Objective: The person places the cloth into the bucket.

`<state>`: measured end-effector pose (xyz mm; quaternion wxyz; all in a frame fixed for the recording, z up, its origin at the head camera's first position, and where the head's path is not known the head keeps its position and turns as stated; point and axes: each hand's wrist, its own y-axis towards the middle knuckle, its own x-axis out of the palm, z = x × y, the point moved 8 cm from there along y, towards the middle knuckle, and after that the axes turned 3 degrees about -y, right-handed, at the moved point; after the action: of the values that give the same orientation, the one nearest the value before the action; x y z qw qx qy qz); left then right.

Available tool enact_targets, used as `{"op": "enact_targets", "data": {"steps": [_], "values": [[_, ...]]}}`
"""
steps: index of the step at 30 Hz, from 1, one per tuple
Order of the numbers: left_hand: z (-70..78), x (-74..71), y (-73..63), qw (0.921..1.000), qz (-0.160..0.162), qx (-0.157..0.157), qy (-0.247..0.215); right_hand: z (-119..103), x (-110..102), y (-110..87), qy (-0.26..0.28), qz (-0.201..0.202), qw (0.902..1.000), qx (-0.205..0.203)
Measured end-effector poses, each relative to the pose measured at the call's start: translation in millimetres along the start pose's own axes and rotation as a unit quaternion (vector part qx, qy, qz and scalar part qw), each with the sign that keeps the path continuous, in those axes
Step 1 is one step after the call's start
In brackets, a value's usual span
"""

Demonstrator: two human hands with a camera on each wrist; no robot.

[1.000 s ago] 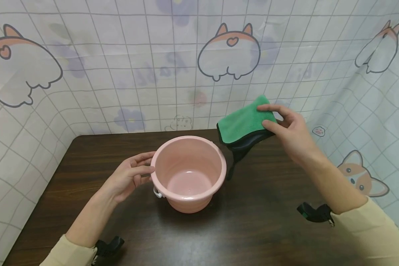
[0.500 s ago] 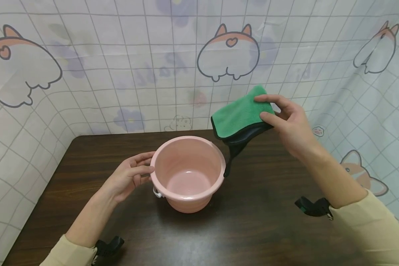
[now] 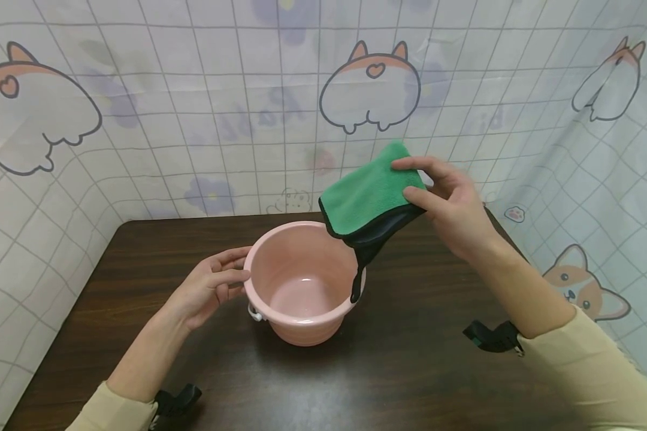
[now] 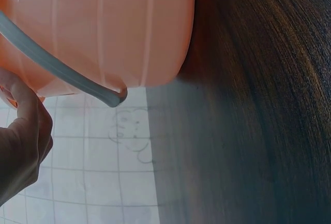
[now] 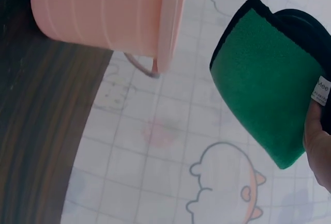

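Observation:
A pink bucket (image 3: 305, 333) stands upright on the table, its inside visible and bare. My left hand (image 3: 207, 290) pinches the rim's left side between thumb and fingers. In the left wrist view the grey handle (image 4: 62, 64) hangs down across the bucket's ribbed wall. With thumb and fingers, my right hand (image 3: 455, 206) holds a folded green plush cloth (image 3: 368, 194) with black edging. From the cloth a black strip (image 3: 362, 263) dangles in front of the bucket's right rim. A small white label (image 5: 321, 90) shows on the cloth in the right wrist view.
Under the bucket is a dark wooden table (image 3: 410, 377). A white curtain (image 3: 194, 143) printed with grid lines and cartoon dogs hangs behind it and along both sides. Black wrist devices sit on the left sleeve (image 3: 113, 410) and the right sleeve (image 3: 577, 371).
My right hand has carried the green cloth leftward, rising slightly and then dropping a little, until it overlaps the bucket's right rim in the head view. The left hand and bucket stay put.

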<state>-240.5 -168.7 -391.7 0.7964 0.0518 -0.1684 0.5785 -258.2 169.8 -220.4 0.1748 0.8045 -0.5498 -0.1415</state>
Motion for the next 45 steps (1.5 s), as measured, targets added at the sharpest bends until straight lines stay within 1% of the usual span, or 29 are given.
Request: {"op": "enact_targets", "data": {"steps": [4, 7, 13, 21, 25, 31, 38, 45], "values": [[-0.3, -0.5, -0.9, 1.0000, 0.005, 0.001, 0.001, 1.1, 11.0, 2.4, 0.012, -0.021, 0.9996, -0.013], [-0.3, -0.7, -1.3, 1.0000, 0.006, 0.001, 0.001, 3.7, 18.3, 2.9, 0.011, -0.032, 0.9994, -0.012], [-0.3, -0.8, -1.1, 1.0000, 0.006, 0.004, -0.004, 15.5, 30.4, 1.4, 0.003, -0.054, 0.9985, 0.009], [-1.5, -1.4, -0.5, 1.0000, 0.009, 0.002, -0.004, 36.6, 41.5, -2.0, -0.005, -0.074, 0.9964, 0.041], [-1.3, -0.9, -0.2, 0.9999, 0.009, 0.002, -0.005, 48.1, 44.8, -4.3, -0.018, -0.075, 0.9952, 0.060], [-2.1, -0.6, -0.2, 0.9999, 0.010, 0.001, -0.002, 61.6, 50.3, -6.5, -0.028, -0.077, 0.9937, 0.076], [-2.8, -1.0, 0.2, 0.9999, 0.011, 0.001, 0.002, 76.0, 57.6, -10.7, -0.058, -0.097, 0.9890, 0.096], [-1.9, -1.1, 0.4, 0.9999, 0.012, 0.004, 0.001, 86.0, 66.1, -13.9, -0.068, -0.128, 0.9838, 0.106]]}}
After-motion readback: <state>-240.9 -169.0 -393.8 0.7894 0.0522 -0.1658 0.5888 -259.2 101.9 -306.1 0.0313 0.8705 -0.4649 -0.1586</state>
